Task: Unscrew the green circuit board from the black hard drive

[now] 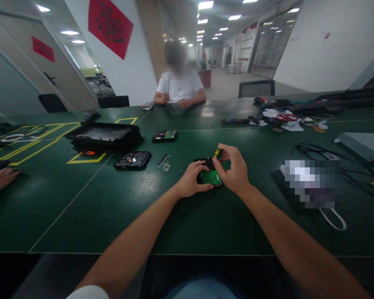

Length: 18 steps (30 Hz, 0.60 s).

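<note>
A hard drive (212, 177) lies on the green table in front of me, its green circuit board facing up. My left hand (193, 180) is closed around its left side, thumb at the near edge and fingers at the far one. Above its right part, my right hand (235, 168) grips a yellow and black screwdriver (218, 152) by the handle. The screwdriver points down toward the drive; my fingers hide where its tip meets it. Left of my hands lies a loose circuit board (164, 163), with an opened hard drive (133, 160) farther left.
Another hard drive (164, 136) and a black tray (104, 135) lie at the back left. A co-worker in a white shirt (180, 87) sits opposite; another person's hand (1, 178) shows at far left. Tools, cables and a grey metal box (363, 145) lie to the right.
</note>
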Available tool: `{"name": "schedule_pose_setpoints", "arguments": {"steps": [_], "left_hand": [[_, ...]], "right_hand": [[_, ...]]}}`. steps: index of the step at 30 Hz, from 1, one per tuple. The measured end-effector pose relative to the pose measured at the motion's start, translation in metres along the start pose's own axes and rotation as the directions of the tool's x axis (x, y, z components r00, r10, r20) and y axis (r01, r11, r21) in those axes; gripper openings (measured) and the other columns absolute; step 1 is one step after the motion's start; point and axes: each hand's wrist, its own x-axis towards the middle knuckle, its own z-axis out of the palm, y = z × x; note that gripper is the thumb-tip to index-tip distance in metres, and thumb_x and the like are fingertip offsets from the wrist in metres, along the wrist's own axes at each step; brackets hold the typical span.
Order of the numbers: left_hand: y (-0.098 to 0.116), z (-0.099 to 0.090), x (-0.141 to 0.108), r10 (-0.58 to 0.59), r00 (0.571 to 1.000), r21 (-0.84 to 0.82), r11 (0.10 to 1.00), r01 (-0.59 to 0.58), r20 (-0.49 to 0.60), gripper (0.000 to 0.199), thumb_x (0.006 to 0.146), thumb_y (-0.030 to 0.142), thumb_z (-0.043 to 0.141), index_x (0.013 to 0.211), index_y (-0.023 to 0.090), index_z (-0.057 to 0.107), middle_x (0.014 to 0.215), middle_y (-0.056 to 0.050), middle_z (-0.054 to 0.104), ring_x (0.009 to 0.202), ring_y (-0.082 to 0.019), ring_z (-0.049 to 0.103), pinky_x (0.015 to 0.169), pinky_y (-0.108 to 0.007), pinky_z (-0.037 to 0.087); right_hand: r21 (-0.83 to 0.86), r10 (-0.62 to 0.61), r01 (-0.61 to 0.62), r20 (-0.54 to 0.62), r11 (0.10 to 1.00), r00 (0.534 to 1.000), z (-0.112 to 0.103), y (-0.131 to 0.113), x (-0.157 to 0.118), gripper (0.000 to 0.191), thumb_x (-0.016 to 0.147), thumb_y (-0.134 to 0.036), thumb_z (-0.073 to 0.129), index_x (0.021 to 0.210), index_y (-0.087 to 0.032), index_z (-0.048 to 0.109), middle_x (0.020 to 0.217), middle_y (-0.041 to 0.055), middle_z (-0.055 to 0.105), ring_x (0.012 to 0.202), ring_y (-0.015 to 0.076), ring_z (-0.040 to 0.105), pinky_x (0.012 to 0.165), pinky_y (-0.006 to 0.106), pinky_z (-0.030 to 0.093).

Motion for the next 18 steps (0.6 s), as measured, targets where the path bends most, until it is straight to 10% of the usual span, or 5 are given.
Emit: {"name": "schedule_pose_setpoints", "arguments": {"steps": [18], "left_hand": [[-0.0009, 0.0006, -0.0003, -0.013, 1.000, -0.006, 1.000, 0.013, -0.003, 0.067, 0.072, 0.044, 0.092, 0.130, 0.024, 0.065, 0.156, -0.016, 0.050, 0.151, -0.037, 0.039, 0.125, -0.059, 0.033]], "right_hand": [[0.032, -0.008, 0.007, 0.033, 0.999, 0.999, -0.0007, -0.0011, 0.0002, 0.050, 0.101, -0.029, 0.060, 0.149, -0.036, 0.048, 0.135, 0.0097, 0.061, 0.110, 0.0274, 0.069, 0.087, 0.048, 0.068]]}}
